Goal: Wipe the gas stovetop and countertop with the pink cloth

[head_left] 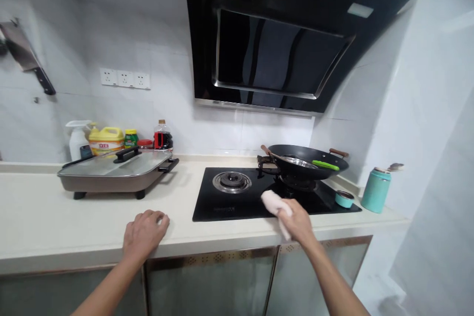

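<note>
Here, in the head view, the right hand [298, 219] is clenched around a pale pink cloth [274, 205] at the front edge of the black glass stove [225, 202]. The long axis of the cloth runs from 11 o'clock to 5 o'clock; its free end points to 11 o'clock, onto the glass, and the other end is hidden under the hand. The left hand [144, 232] holds nothing; it rests with curled fingers on the bench [55, 217], at 9 o'clock from the cloth. A black wok [307, 160] stands at 1 o'clock from the cloth, on the right burner.
</note>
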The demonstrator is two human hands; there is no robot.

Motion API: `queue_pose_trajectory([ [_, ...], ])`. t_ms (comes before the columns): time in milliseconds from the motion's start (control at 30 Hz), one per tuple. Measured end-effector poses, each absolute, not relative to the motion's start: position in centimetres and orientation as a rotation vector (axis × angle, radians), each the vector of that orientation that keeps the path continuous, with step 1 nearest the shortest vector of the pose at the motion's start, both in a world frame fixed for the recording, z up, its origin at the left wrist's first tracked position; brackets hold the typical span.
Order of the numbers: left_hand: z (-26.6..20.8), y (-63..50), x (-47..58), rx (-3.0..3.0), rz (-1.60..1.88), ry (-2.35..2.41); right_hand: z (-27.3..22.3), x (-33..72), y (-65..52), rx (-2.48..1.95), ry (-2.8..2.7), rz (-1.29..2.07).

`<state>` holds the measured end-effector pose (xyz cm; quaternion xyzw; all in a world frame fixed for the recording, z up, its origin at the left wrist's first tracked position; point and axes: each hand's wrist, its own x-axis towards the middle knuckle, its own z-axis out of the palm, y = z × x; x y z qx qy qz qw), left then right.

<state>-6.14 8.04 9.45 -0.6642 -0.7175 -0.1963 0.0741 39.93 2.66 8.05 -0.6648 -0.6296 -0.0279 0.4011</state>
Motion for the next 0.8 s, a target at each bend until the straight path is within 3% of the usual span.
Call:
queue_pose_trajectory([
  [233,9.3,8.1,-6.0,-1.967,-0.62,-2.155,9.7,43.6,5.3,-2.227,-1.599,-0.125],
  [567,9.2,8.2,-6.1,-1.98,-0.639,-2.158,7.6,35.7,1.9,-1.774,-1.951,0.006],
  [700,9.0,8.4,-6.3,-1.985,-0.665,-2.135,7.5,38.8,-0.4,-1.6,-1.849,0.208],
  [800,9.0,8.5,-6.4,-1.987,-0.665,-2.146,7.6,44.5,-2.0,-1.719,-1.696,0.095],
])
